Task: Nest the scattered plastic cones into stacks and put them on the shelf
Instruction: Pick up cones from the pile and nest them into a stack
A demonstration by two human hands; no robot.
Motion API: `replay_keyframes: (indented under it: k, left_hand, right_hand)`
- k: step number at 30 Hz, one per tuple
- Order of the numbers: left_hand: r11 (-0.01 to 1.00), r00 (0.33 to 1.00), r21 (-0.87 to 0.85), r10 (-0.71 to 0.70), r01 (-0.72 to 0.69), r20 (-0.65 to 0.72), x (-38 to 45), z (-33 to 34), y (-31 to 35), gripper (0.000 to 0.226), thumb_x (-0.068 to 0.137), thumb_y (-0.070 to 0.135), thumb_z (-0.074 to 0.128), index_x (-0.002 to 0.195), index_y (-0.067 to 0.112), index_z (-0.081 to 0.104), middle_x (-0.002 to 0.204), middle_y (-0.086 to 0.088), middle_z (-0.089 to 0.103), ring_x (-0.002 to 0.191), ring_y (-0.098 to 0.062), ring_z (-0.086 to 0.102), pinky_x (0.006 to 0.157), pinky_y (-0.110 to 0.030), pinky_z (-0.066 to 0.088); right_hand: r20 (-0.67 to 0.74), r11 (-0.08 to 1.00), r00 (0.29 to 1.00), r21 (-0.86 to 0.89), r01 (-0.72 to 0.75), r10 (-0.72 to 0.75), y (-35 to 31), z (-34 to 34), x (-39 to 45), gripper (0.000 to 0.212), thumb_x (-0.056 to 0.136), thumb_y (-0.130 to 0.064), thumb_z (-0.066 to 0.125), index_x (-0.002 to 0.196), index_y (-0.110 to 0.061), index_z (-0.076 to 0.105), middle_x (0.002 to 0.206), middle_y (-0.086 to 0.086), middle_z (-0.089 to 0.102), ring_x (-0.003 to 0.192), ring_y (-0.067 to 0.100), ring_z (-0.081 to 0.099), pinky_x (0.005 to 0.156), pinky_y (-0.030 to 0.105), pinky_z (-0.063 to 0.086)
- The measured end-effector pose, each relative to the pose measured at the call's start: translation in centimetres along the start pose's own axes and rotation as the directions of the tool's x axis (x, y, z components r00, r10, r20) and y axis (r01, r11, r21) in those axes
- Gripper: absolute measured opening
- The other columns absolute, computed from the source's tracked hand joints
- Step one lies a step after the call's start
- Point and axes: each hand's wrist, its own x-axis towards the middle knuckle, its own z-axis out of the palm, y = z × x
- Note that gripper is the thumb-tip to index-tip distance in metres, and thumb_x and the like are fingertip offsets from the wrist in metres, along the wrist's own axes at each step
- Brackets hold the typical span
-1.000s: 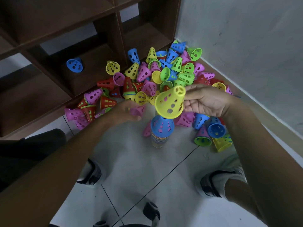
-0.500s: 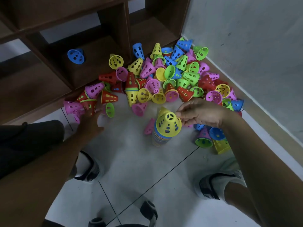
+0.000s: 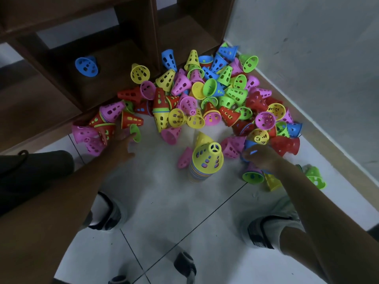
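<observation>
Pale floor tiles [image 3: 155, 201] meet a grey wall on the right and a dark wooden shelf [image 3: 114, 87] at the back, where one blue cone [image 3: 87, 66] lies on its side in a low compartment. Scattered cones [image 3: 205, 95] in pink, yellow, green, red and blue cover the floor in front of the shelf. Near the middle stands a nested stack [image 3: 202, 171], upright, topped by a yellow cone [image 3: 208, 155]. The left hand [image 3: 121, 145] reaches toward a small green cone [image 3: 135, 132], fingertips at its rim, fingers loosely spread. The right hand [image 3: 260, 156] curls its fingers around a blue cone [image 3: 250, 144] beside the pink ones; how firm the hold is cannot be told.
</observation>
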Motion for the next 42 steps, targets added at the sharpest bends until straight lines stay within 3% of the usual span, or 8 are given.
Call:
replay_keyframes:
  k: [4, 11, 16, 19, 24, 29, 37, 42]
  left_hand:
    - [0.994, 0.993, -0.031, -0.105, 0.106, 0.055, -1.3, 0.3, 1.8, 0.079, 0.086, 0.020, 0.077, 0.153, 0.011, 0.037, 0.165, -0.020, 0.012, 0.153, -0.034, 0.011, 0.117, -0.044, 0.032]
    - [0.965, 0.986, -0.238, -0.135, 0.109, -0.096, -2.5, 0.8, 4.1, 0.070, 0.089, 0.017, 0.074, 0.149, 0.001, 0.041, 0.161, -0.013, 0.031, 0.145, -0.031, 0.036, 0.109, -0.039, 0.039]
    - [0.930, 0.961, -0.347, -0.195, 0.117, -0.198, -2.3, -0.3, 6.9, 0.049, 0.091, 0.036, 0.070, 0.128, 0.005, 0.063, 0.122, -0.015, 0.065, 0.114, -0.032, 0.060, 0.087, -0.036, 0.047]
    - [0.887, 0.945, -0.431, -0.267, 0.165, -0.189, -2.1, -1.4, 9.6, 0.070, 0.082, 0.073, 0.054, 0.093, 0.006, 0.073, 0.082, -0.006, 0.066, 0.080, -0.023, 0.061, 0.065, -0.029, 0.039]
    - [0.740, 0.866, -0.628, -0.455, 0.241, -0.205, -1.7, -3.7, 14.4, 0.077, 0.061, 0.089, 0.055, 0.053, 0.013, 0.057, 0.058, -0.004, 0.061, 0.064, -0.026, 0.064, 0.059, -0.030, 0.048]
    - [0.356, 0.854, -0.909, -0.520, 0.218, 0.001, -0.5, -6.6, 17.9, 0.054, 0.070, 0.057, 0.079, 0.096, 0.010, 0.069, 0.097, -0.005, 0.071, 0.089, -0.022, 0.071, 0.065, -0.040, 0.064]
    - [-0.135, 0.959, -0.950, 0.040, 0.283, 0.280, -2.1, -12.4, 22.7, 0.059, 0.088, 0.049, 0.066, 0.138, 0.023, 0.051, 0.127, -0.014, 0.065, 0.116, -0.032, 0.064, 0.091, -0.043, 0.058]
    - [-0.118, 0.892, -0.951, 0.396, 0.286, 0.219, -3.6, -13.5, 23.7, 0.077, 0.062, 0.036, 0.091, 0.128, 0.011, 0.059, 0.129, -0.018, 0.066, 0.121, -0.034, 0.063, 0.097, -0.041, 0.055]
  right_hand:
    - [0.058, 0.956, 0.998, -0.294, -0.003, 0.021, 2.5, 0.9, 0.6, 0.029, 0.096, -0.027, 0.063, 0.117, -0.008, 0.065, 0.114, 0.013, 0.065, 0.113, 0.033, 0.061, 0.091, 0.036, 0.047]
    - [0.095, 0.943, 0.994, -0.331, -0.019, 0.054, 4.9, 3.1, 0.1, 0.020, 0.091, -0.024, 0.063, 0.108, -0.014, 0.061, 0.110, 0.010, 0.065, 0.112, 0.031, 0.057, 0.091, 0.036, 0.043]
    - [0.102, 0.993, 0.994, -0.115, -0.038, 0.050, 13.0, 5.8, 4.5, 0.058, 0.053, -0.056, 0.071, 0.102, -0.028, 0.060, 0.105, 0.007, 0.065, 0.100, 0.026, 0.063, 0.081, 0.041, 0.056]
    - [0.055, 0.999, 0.997, -0.002, -0.051, 0.051, 12.6, 6.9, 3.3, 0.043, 0.063, -0.044, 0.079, 0.097, -0.032, 0.055, 0.103, 0.006, 0.067, 0.093, 0.027, 0.066, 0.071, 0.038, 0.058]
    - [-0.022, 0.993, 0.998, 0.102, -0.057, 0.060, 8.7, 6.9, -0.1, 0.022, 0.085, -0.035, 0.076, 0.090, -0.030, 0.055, 0.099, 0.008, 0.067, 0.088, 0.023, 0.065, 0.071, 0.036, 0.057]
    - [0.075, 0.843, 0.981, 0.502, -0.194, 0.181, 7.6, 6.1, -0.9, 0.024, 0.085, -0.021, 0.077, 0.103, -0.019, 0.060, 0.115, 0.009, 0.057, 0.109, 0.031, 0.058, 0.092, 0.056, 0.054]
    - [0.249, 0.583, 0.965, 0.773, -0.250, 0.084, 5.5, 4.2, -0.9, 0.065, 0.086, -0.038, 0.074, 0.136, -0.007, 0.046, 0.133, 0.022, 0.056, 0.117, 0.039, 0.062, 0.084, 0.051, 0.058]
    - [0.203, 0.500, 0.979, 0.845, -0.192, 0.032, 4.5, 3.8, -0.8, 0.059, 0.091, -0.035, 0.070, 0.136, -0.003, 0.050, 0.133, 0.024, 0.059, 0.119, 0.037, 0.062, 0.083, 0.046, 0.059]
